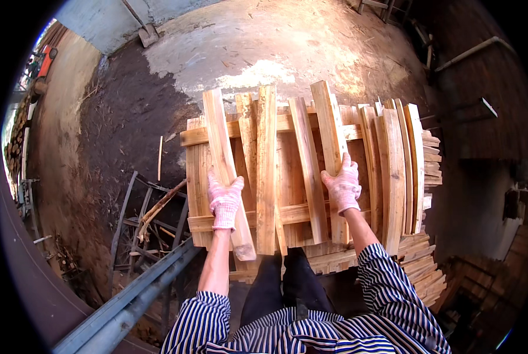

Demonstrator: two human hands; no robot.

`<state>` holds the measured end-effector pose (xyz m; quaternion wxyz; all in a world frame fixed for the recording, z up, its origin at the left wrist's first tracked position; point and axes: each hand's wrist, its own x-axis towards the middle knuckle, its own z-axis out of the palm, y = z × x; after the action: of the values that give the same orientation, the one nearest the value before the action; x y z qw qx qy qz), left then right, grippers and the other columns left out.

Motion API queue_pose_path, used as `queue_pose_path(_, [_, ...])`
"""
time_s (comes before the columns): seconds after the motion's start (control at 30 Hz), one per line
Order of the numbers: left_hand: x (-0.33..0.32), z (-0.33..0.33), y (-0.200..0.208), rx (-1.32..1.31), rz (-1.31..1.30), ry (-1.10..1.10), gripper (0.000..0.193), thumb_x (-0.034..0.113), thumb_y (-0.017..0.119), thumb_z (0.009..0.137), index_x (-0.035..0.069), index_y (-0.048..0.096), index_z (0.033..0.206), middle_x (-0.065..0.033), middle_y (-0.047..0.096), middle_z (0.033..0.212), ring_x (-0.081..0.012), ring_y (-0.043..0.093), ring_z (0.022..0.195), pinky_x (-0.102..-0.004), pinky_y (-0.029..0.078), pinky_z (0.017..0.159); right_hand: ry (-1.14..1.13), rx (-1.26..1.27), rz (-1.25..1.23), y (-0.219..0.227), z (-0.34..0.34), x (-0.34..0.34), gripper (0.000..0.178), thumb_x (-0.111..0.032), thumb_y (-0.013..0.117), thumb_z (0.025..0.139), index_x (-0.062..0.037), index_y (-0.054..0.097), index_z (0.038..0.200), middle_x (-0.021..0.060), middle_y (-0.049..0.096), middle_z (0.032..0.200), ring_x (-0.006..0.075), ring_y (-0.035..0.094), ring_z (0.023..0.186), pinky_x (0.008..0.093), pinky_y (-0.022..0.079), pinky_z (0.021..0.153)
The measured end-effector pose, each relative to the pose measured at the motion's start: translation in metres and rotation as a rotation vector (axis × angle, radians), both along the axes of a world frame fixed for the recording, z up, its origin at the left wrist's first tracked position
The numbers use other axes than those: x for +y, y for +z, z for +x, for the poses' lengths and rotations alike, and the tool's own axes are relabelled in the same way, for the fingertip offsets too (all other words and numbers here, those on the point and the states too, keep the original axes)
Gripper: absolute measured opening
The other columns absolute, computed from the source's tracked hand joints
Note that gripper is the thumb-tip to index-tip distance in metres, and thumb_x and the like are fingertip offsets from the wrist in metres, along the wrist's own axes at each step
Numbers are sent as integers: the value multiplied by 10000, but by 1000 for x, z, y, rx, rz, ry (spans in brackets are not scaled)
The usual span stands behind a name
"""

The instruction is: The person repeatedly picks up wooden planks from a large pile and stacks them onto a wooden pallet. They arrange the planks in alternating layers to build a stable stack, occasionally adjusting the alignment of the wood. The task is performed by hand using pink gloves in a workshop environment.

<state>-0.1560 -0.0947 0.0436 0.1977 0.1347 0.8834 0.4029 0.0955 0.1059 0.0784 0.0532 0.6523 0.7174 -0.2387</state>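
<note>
My left hand (pixel 224 200), in a pinkish-white knit glove, is closed across a wooden board (pixel 218 127), its thumb at the right edge. The board tilts, with its lower end toward my legs. In a matching glove, my right hand (pixel 343 186) grips another wooden board (pixel 328 121), thumb on the left side. Between my hands lie a long board (pixel 266 171), a slanted board (pixel 307 168) and a partly covered one (pixel 246 127). They rest over two crosswise strips, an upper (pixel 284 123) and a lower (pixel 294 213), on a layer of planks. Several boards (pixel 395 171) stand side by side at the right.
More stacked wood (pixel 423 268) shows below the pile at right. A blue-grey metal rail (pixel 128 301) runs along the lower left, near a dark metal frame (pixel 122 227) holding wood scraps. A shovel (pixel 148 35) leans on the far wall.
</note>
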Motion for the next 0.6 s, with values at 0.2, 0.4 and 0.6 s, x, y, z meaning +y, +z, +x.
queue_pose_path(0.2, [93,98,-1,580,-407,-171,963,355,702,928,59,110,1628,-216,555,1387,-316,680,1048,-410,614,866,122,-29,270,-21,-6,-12,817,-416,766,817,-84,426,1482,229,512,1406,391,557,1216,475,538,951])
queue_pose_path(0.4, [130,116,11,159,-605,-314,906,395,689,933,91,177,1615,-180,445,1357,-297,610,1036,-418,577,796,112,-63,270,-23,17,2,806,-436,758,813,-114,447,1483,201,525,1405,370,569,1226,463,543,949])
queue_pose_path(0.6, [85,64,82,-172,-16,-216,923,94,843,779,27,334,1546,-190,679,1175,-294,692,983,-377,608,899,68,-76,237,-21,25,8,810,-438,759,813,-120,448,1490,193,514,1423,365,563,1234,462,541,960])
